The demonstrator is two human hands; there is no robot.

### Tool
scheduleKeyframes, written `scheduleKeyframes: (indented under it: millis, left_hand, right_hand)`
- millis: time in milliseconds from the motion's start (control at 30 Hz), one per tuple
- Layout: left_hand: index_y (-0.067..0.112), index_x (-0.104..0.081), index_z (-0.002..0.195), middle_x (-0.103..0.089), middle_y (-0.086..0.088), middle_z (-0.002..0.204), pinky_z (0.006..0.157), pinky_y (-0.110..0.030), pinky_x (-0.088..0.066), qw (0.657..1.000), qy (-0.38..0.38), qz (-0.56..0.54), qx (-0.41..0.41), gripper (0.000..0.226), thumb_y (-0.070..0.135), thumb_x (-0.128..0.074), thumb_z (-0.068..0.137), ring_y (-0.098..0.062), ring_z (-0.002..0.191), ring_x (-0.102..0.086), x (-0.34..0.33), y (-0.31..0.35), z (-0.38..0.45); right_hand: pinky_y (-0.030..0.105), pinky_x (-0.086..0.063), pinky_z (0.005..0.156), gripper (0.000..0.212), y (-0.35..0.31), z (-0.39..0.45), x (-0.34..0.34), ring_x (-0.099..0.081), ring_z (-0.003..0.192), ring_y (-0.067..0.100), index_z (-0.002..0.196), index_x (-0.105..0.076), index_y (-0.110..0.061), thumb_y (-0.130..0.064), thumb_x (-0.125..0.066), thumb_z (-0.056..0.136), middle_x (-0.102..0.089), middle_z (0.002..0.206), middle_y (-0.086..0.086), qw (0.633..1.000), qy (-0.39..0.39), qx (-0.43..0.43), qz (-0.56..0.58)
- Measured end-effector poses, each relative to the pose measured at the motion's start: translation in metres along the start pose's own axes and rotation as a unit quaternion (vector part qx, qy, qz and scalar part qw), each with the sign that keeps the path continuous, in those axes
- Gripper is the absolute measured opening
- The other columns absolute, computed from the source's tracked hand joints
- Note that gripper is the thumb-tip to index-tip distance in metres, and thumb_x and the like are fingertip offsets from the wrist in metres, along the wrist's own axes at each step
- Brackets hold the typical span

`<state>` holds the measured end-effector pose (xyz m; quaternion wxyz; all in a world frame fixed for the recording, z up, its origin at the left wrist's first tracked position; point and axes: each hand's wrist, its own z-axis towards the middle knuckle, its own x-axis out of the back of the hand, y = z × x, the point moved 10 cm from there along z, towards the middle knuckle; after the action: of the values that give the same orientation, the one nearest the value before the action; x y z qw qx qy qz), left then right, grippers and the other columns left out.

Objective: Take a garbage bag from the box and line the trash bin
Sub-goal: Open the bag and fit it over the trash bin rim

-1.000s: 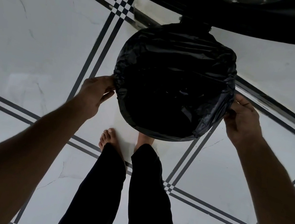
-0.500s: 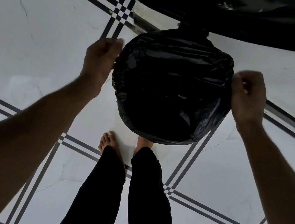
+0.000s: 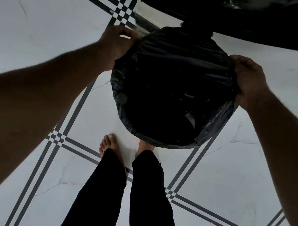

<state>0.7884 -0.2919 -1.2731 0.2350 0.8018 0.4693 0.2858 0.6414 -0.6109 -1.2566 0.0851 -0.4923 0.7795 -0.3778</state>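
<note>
A round trash bin stands on the floor in front of my feet, wholly wrapped in a black garbage bag (image 3: pixel 173 89) whose edge is folded over the rim. My left hand (image 3: pixel 116 43) grips the bag's edge at the bin's far left side. My right hand (image 3: pixel 248 80) grips the bag's edge at the right side of the rim, fingers curled round the plastic. The bin's raised black lid (image 3: pixel 240 11) hangs above the far rim. No box of bags is in view.
White marble floor tiles with dark striped borders (image 3: pixel 126 10) lie all around. My bare feet (image 3: pixel 109 145) and black trouser legs stand just in front of the bin.
Both hands have moved up along the rim from the near sides toward the far sides, still handling the bag's edge. The bin looks nearer and larger in view.
</note>
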Motion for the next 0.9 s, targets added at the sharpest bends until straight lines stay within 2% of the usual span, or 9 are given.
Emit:
scheduleKeyframes:
  millis: [67, 133, 200, 333, 433, 533, 633, 767, 900]
  left_hand:
    - [0.023, -0.069, 0.078, -0.069, 0.002, 0.084, 0.08, -0.031, -0.059, 1.0, -0.009, 0.0, 0.002, 0.008, 0.023, -0.073, 0.085, -0.018, 0.084, -0.067, -0.003, 0.006, 0.002]
    - [0.025, -0.075, 0.076, -0.073, 0.003, 0.086, 0.084, -0.032, -0.057, 0.999, -0.024, -0.025, 0.021, 0.027, 0.045, -0.064, 0.089, -0.017, 0.09, -0.069, -0.005, 0.01, 0.0]
    - [0.024, -0.078, 0.085, -0.075, 0.003, 0.095, 0.085, -0.032, -0.056, 0.996, -0.072, -0.052, 0.023, 0.043, 0.061, -0.056, 0.087, -0.016, 0.095, -0.07, -0.015, 0.013, -0.003]
    - [0.023, -0.073, 0.08, -0.075, 0.009, 0.08, 0.08, -0.028, -0.055, 0.988, -0.121, -0.032, -0.088, 0.008, 0.03, -0.073, 0.084, -0.01, 0.083, -0.071, -0.024, 0.029, -0.005]
    - [0.017, -0.07, 0.078, -0.071, 0.01, 0.072, 0.072, -0.024, -0.055, 0.992, -0.076, 0.004, -0.1, 0.012, 0.025, -0.07, 0.087, -0.005, 0.071, -0.068, -0.022, 0.036, 0.002]
    - [0.006, -0.072, 0.1, -0.072, -0.003, 0.09, 0.079, -0.027, -0.059, 0.995, -0.049, 0.037, -0.077, 0.028, 0.032, -0.067, 0.09, -0.011, 0.082, -0.07, -0.027, 0.041, 0.006]
    - [0.013, -0.069, 0.104, -0.065, 0.007, 0.083, 0.056, -0.01, -0.05, 0.996, -0.03, 0.074, -0.028, 0.025, 0.034, -0.065, 0.09, -0.001, 0.073, -0.062, -0.03, 0.034, 0.017]
    - [0.019, -0.063, 0.121, -0.068, -0.004, 0.112, 0.081, -0.028, -0.054, 0.997, -0.005, 0.08, 0.021, 0.046, 0.049, -0.061, 0.086, -0.019, 0.102, -0.066, -0.016, 0.024, 0.016]
    - [0.022, -0.069, 0.071, -0.067, 0.007, 0.072, 0.061, -0.022, -0.045, 0.996, 0.052, -0.054, -0.043, 0.021, 0.03, -0.063, 0.09, -0.01, 0.068, -0.06, 0.016, 0.016, -0.001]
  right_hand:
    - [0.029, -0.058, 0.073, 0.015, 0.0, 0.0, -0.003, -0.073, 0.079, 0.013, 0.1, -0.069, -0.016, -0.029, -0.061, 0.098, -0.074, 0.092, 0.002, 1.0, -0.021, -0.009, -0.007]
    - [0.035, -0.06, 0.081, 0.033, -0.001, -0.001, -0.01, -0.074, 0.091, 0.021, 0.102, -0.069, -0.013, -0.043, -0.055, 0.099, -0.074, 0.099, 0.007, 0.997, -0.067, -0.017, 0.02]
    - [0.035, -0.059, 0.085, 0.033, -0.007, -0.005, -0.015, -0.071, 0.092, 0.022, 0.102, -0.068, -0.012, -0.043, -0.059, 0.097, -0.072, 0.096, 0.007, 0.993, -0.101, -0.001, 0.053]
    - [0.034, -0.055, 0.091, 0.006, -0.027, -0.006, -0.018, -0.069, 0.093, 0.018, 0.088, -0.075, -0.017, -0.012, -0.072, 0.086, -0.075, 0.088, -0.002, 0.987, -0.109, 0.114, -0.018]
    - [0.038, -0.056, 0.095, 0.007, -0.032, -0.001, -0.018, -0.07, 0.089, 0.018, 0.075, -0.079, -0.026, -0.02, -0.081, 0.078, -0.077, 0.083, -0.005, 0.989, -0.085, 0.117, -0.035]
    - [0.038, -0.058, 0.089, 0.016, -0.021, 0.009, -0.019, -0.071, 0.084, 0.019, 0.068, -0.075, -0.023, -0.027, -0.08, 0.082, -0.075, 0.08, -0.001, 0.996, -0.079, 0.044, -0.016]
    - [0.036, -0.06, 0.081, 0.02, -0.012, 0.013, -0.025, -0.073, 0.081, 0.02, 0.074, -0.073, -0.02, -0.034, -0.075, 0.087, -0.075, 0.081, 0.003, 0.994, -0.102, -0.028, -0.033]
    - [0.027, -0.056, 0.067, 0.02, -0.014, 0.017, -0.019, -0.071, 0.069, 0.013, 0.081, -0.069, -0.021, -0.036, -0.067, 0.093, -0.071, 0.076, -0.002, 0.997, -0.061, -0.033, -0.039]
    - [0.025, -0.046, 0.059, 0.023, -0.013, 0.002, 0.008, -0.061, 0.064, 0.011, 0.079, -0.063, -0.023, -0.04, -0.062, 0.094, -0.065, 0.078, -0.006, 1.0, -0.002, 0.003, -0.031]
